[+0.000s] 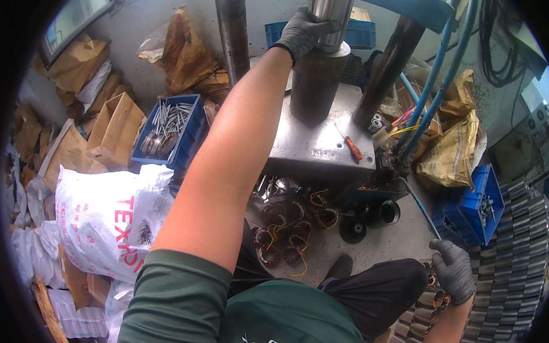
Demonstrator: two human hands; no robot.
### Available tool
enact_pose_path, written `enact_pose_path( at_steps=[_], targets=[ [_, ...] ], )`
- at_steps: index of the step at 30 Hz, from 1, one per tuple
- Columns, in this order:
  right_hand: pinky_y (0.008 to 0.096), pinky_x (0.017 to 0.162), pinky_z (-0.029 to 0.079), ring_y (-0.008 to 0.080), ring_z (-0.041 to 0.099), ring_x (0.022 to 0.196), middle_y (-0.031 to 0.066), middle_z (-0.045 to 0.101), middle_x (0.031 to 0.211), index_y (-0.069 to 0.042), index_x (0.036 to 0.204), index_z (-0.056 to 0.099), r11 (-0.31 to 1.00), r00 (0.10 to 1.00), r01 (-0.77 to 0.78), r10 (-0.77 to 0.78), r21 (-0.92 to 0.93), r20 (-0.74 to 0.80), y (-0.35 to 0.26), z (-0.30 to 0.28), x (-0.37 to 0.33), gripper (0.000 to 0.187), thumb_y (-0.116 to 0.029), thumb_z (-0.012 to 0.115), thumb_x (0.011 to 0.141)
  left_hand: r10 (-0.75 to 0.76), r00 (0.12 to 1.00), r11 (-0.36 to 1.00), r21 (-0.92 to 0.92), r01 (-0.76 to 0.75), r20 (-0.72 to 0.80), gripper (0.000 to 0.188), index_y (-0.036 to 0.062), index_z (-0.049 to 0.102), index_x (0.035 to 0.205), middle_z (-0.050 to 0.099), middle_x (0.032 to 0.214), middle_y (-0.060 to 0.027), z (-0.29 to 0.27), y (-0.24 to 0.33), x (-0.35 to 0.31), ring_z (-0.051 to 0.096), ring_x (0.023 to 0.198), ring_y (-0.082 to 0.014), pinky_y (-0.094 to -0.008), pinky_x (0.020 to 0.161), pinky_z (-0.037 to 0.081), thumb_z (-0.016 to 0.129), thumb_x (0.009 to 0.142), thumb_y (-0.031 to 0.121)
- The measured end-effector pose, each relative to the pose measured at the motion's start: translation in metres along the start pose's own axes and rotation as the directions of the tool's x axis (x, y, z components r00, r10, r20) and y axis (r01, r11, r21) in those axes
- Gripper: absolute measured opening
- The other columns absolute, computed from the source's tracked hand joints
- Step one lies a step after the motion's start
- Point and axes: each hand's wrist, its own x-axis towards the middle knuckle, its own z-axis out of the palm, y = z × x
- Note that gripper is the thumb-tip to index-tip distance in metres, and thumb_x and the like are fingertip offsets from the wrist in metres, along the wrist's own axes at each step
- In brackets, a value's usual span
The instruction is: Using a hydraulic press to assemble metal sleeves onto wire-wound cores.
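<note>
My left hand [302, 34], in a grey glove, reaches far forward. Its fingers and thumb wrap round the side of a shiny metal cylinder [333, 40], which stands upright on a dark, thick cylindrical block [315, 91]. That block rests on the steel bed [288, 135] of a press. Low on the right is my right hand [453, 273], also gloved, with its fingers bent at the end of a thin lever rod [419, 204] that slants down from the press. Part of that grip is hidden. A screwdriver [352, 149] with a red and black handle lies on the bed.
Dark posts [232, 34] flank the cylinder, and blue hoses [438, 74] hang at right. Wound copper stators [285, 217] lie on the floor below. A blue bin [188, 129] of metal shafts and a white sack [97, 220] stand left; stacked metal cores [504, 270] fill the right.
</note>
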Motion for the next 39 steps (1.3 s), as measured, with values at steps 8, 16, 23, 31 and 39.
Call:
enact_pose_path(
  at_steps=[8,16,23,31,39],
  targets=[
    [0.0466,0.087,0.058,0.0428,0.073,0.097,0.0252,0.075,0.100,0.001,0.111,0.076,1.000,0.998,-0.008,0.009,0.024,-0.055,-0.003,0.001,0.002,0.028,-0.011,0.068,0.088,-0.032,0.999,0.999,0.025,0.032,-0.008,0.088,-0.0044,0.058,0.123,0.073,0.111,-0.0182,0.002,-0.001,-0.001,0.072,0.104,-0.0264,-0.0364,0.095,0.057,0.094,0.068,0.054],
    [0.0458,0.086,0.059,0.0419,0.074,0.096,0.0248,0.075,0.101,0.001,0.112,0.076,1.000,0.999,0.015,-0.014,0.006,-0.047,-0.001,0.002,0.001,0.027,-0.011,0.067,0.088,-0.036,0.999,0.999,0.036,0.035,0.025,0.090,-0.0044,0.058,0.125,0.072,0.113,-0.0183,0.000,0.000,0.003,0.072,0.106,-0.0269,-0.0368,0.097,0.056,0.095,0.067,0.054],
    [0.0441,0.088,0.059,0.0395,0.074,0.099,0.0223,0.076,0.105,0.002,0.115,0.074,0.997,0.999,-0.024,0.026,0.079,-0.029,-0.002,-0.003,0.003,0.029,-0.004,0.066,0.088,0.001,1.000,1.000,0.019,-0.001,-0.022,0.088,-0.0046,0.060,0.125,0.072,0.114,-0.0196,0.003,-0.006,0.003,0.071,0.108,-0.0274,-0.0367,0.097,0.056,0.094,0.068,0.053],
    [0.0412,0.092,0.058,0.0372,0.075,0.103,0.0221,0.076,0.107,0.002,0.116,0.074,0.997,0.988,0.033,-0.021,0.074,-0.154,0.001,0.000,0.002,0.029,-0.001,0.065,0.089,-0.034,0.999,0.998,0.046,0.034,0.009,0.086,-0.0057,0.061,0.124,0.073,0.110,-0.0204,0.001,0.001,-0.002,0.073,0.101,-0.0282,-0.0372,0.094,0.057,0.093,0.069,0.053],
    [0.0423,0.087,0.057,0.0353,0.072,0.096,0.0196,0.072,0.105,-0.001,0.124,0.070,0.894,0.690,0.210,-0.422,-0.396,-0.588,0.032,-0.050,0.089,0.030,0.007,0.060,0.096,0.102,0.995,0.994,-0.033,-0.102,-0.011,0.084,-0.0070,0.058,0.126,0.072,0.113,-0.0203,0.004,-0.008,0.003,0.072,0.106,-0.0266,-0.0372,0.096,0.057,0.094,0.069,0.044]
  ],
)
